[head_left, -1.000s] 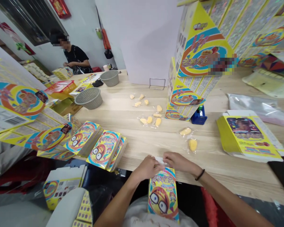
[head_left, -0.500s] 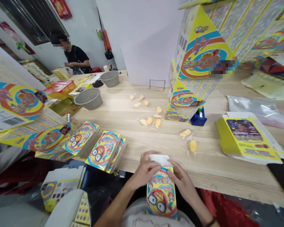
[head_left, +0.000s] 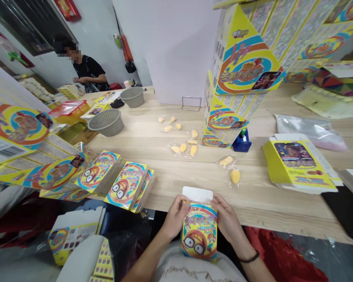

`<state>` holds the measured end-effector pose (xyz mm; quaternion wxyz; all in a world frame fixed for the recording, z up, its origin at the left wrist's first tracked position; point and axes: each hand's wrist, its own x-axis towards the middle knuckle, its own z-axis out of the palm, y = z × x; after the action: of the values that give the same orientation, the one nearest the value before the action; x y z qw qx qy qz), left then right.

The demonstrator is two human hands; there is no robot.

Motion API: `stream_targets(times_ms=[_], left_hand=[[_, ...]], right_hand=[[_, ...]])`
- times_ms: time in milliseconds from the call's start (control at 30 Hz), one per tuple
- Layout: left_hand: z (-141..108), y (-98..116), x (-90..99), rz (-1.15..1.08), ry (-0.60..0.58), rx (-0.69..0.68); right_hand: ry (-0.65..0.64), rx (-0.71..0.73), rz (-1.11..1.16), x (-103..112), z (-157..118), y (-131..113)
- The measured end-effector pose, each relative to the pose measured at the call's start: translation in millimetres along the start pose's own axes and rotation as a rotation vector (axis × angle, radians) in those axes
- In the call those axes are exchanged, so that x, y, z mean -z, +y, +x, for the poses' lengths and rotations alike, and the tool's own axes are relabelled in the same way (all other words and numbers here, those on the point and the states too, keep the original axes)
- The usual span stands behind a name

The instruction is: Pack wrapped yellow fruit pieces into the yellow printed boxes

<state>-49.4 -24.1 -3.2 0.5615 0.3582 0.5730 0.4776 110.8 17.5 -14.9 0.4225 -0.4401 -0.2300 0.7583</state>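
Observation:
Upright in front of my body is a yellow cartoon-face box, its white top flap standing up. My left hand grips its left edge, thumb near the upper front. On the opposite edge, my right hand holds the box near the top, its fingers partly hidden behind it. Beyond the hands on the table lie two wrapped yellow pieces, one round piece and one longer piece. Several more wrapped yellow pieces are scattered farther back.
Cartoon-face boxes lie at the table's front left, beside stacked display cartons. A tall carton stack rises right of centre, with a blue tape dispenser beside it. Grey baskets stand at left; a person sits beyond.
My hands have moved apart from the flap to the two sides of the box. The flap now shows more fully, and the box sits slightly higher.

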Motion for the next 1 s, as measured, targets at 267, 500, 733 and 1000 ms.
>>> stream_targets(times_ms=[267,500,733,1000], left_hand=[[10,22,-14.0,0.079,0.048,0.081],[9,18,-9.8,0.332,0.051,-0.017],[-8,11,5.6,0.113,-0.244,0.093],[-9,21,5.7,0.334,-0.336,0.055]], right_hand=[[-0.136,0.004,-0.222,7,-4,-10],[-0.147,-0.085,-0.252,3,1,-11],[-0.343,-0.132,-0.138,22,-1,-4],[-0.286,-0.057,-0.154,23,-6,-4]])
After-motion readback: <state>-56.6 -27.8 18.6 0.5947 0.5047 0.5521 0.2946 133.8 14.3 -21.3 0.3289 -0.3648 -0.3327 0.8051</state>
